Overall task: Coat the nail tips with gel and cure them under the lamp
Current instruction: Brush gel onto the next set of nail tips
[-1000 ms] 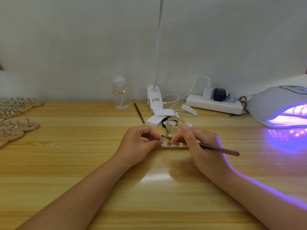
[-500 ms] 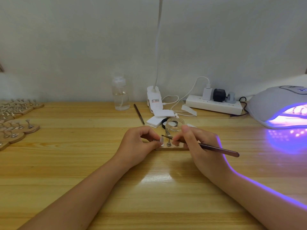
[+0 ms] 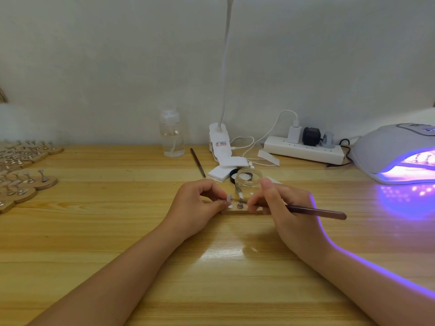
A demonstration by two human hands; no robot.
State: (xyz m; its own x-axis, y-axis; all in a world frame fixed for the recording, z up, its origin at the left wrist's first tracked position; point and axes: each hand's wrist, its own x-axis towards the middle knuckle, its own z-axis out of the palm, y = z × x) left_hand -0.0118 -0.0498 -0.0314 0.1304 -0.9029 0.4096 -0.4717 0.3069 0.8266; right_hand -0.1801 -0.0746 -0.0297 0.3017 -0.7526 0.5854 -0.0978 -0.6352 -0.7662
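My left hand (image 3: pixel 196 203) still pinches the small pale nail tip (image 3: pixel 229 197); my right hand (image 3: pixel 286 205) keeps gripping the thin dark-handled brush (image 3: pixel 315 211), barely moved, at mid-table.

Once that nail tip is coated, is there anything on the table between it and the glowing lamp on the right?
Nothing visible blocks the way. The nail tip, pinched in the left hand, has the right hand with its brush beside it, then bare table up to the lamp. The glass jar stands behind, off that line.
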